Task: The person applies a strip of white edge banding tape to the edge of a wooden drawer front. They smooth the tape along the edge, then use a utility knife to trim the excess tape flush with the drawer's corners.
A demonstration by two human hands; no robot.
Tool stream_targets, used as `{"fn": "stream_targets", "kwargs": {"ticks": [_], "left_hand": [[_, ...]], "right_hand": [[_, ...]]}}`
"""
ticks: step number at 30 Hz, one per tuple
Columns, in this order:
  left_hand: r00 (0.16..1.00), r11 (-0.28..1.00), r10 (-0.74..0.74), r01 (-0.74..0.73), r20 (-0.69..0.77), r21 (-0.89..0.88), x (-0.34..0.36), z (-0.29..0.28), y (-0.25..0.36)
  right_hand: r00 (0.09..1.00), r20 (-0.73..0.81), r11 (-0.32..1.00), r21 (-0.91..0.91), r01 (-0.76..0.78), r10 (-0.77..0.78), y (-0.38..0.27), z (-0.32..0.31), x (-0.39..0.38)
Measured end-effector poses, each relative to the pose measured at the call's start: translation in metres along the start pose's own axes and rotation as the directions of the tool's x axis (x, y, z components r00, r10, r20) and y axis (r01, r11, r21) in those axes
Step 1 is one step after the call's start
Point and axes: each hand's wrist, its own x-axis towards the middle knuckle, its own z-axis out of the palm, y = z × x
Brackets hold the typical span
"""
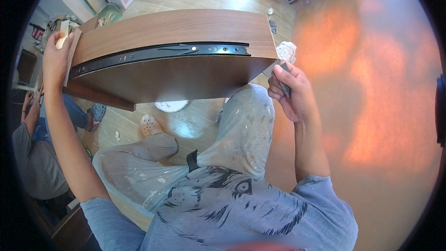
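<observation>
A brown wood-grain drawer (176, 28) rests on its side across my raised knee. A black metal drawer slide (162, 52) with screws runs along the side facing up. At the drawer's left end, my left hand (58, 58) is closed round the edge of the end panel (72, 58), beside a small cream-coloured piece (62, 37). My right hand (295, 90) is closed, pinching a small flat dark grey piece (285, 81) close to the drawer's right corner. What the piece is made of is hard to make out.
Below the drawer a round white lid or bucket top (171, 106) shows on the tiled floor. Crumpled white material (285, 52) lies past the right corner. A large brown panel (362, 111) fills the right side. Another person (35, 158) sits at left. A green tray (110, 13) stands behind.
</observation>
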Motion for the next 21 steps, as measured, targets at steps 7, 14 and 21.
{"fn": "stream_targets", "kwargs": {"ticks": [7,14,21], "left_hand": [[1.000,0.999,-0.022,0.021,0.010,0.036,0.001,-0.002,0.010],[0.999,0.998,0.035,-0.034,-0.025,0.058,-0.003,-0.001,0.014],[0.999,0.997,0.042,-0.039,-0.034,0.072,-0.011,-0.004,0.019]], "right_hand": [[0.982,-0.034,0.982,0.000,0.188,-0.188,-0.006,-0.012,0.018],[0.986,0.017,0.986,0.039,0.165,-0.165,-0.010,-0.006,0.035],[0.988,0.064,0.990,0.017,0.141,-0.142,-0.013,-0.011,0.052]]}}
